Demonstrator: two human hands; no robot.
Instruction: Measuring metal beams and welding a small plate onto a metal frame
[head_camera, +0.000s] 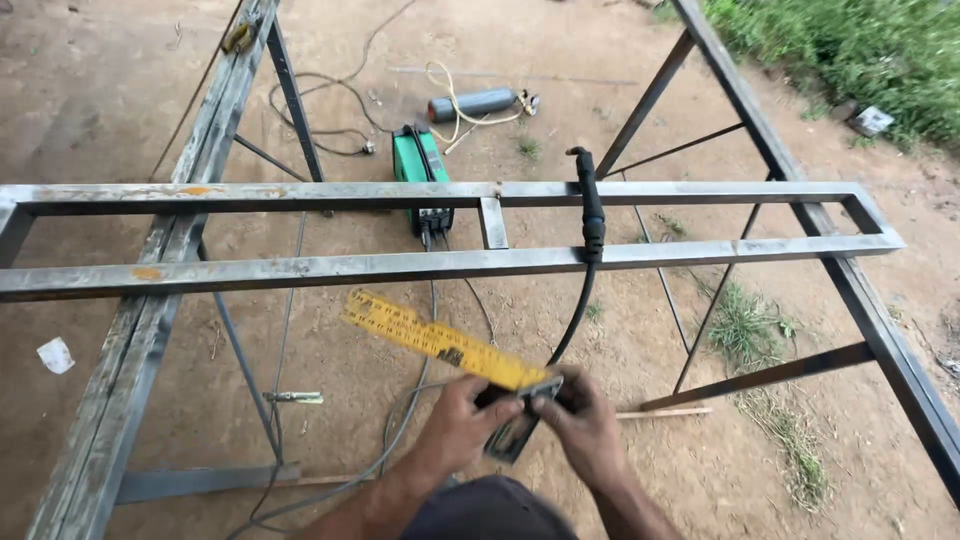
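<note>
Yellow folding ruler (432, 340) gripped at its near end by both hands, angled up-left below the steel frame (440, 262). Left hand (462, 425) and right hand (588, 428) curl inward, fingertips pinching a small metal piece (520, 425). Welding torch (590, 215) hangs over the frame rail.

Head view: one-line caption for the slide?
Both hands, left hand and right hand, grip a yellow try square below a welded steel frame with a welding torch resting across it.
</note>
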